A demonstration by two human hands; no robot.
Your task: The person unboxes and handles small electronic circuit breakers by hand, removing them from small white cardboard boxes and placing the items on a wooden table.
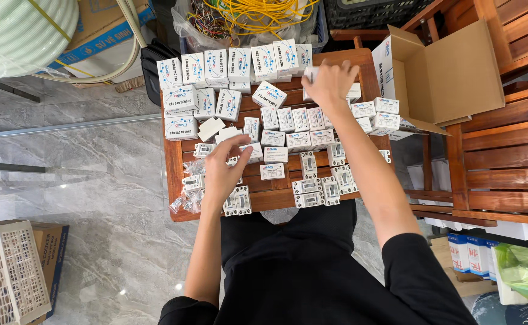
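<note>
my right hand (331,83) stretches to the far edge of the slatted wooden table (173,162), fingers curled over a small white box (309,74) that shows only at its corner; i cannot tell from here whether the grip is closed on it. my left hand (224,162) hovers nearer my body, fingers bent and loosely spread above a white plastic breaker unit (238,201), pinching something small and white that is too hidden by the fingers to make out. the two hands sit well apart. between them lie rows of small white cardboard boxes (288,120) with blue print, some flat, some standing on end along the far side. nearer me, bare white breaker units (330,183), blocky and ridged, rest on the glossy reddish-brown slats. crinkled clear plastic wrappers (187,201) gather at the table's left corner. an open brown cardboard carton (450,72) tips on its side at the right, more white boxes spilling at its mouth. past the table a clear bag holds tangled yellow wire (258,15), cut off by the frame's top. grey marbled tile floor (95,180) spreads left, where a white latticed plastic basket (8,274) is cropped at the corner. wooden bench slats (505,168) fill the right. my black shirt (312,271) hides the table's near edge.
</note>
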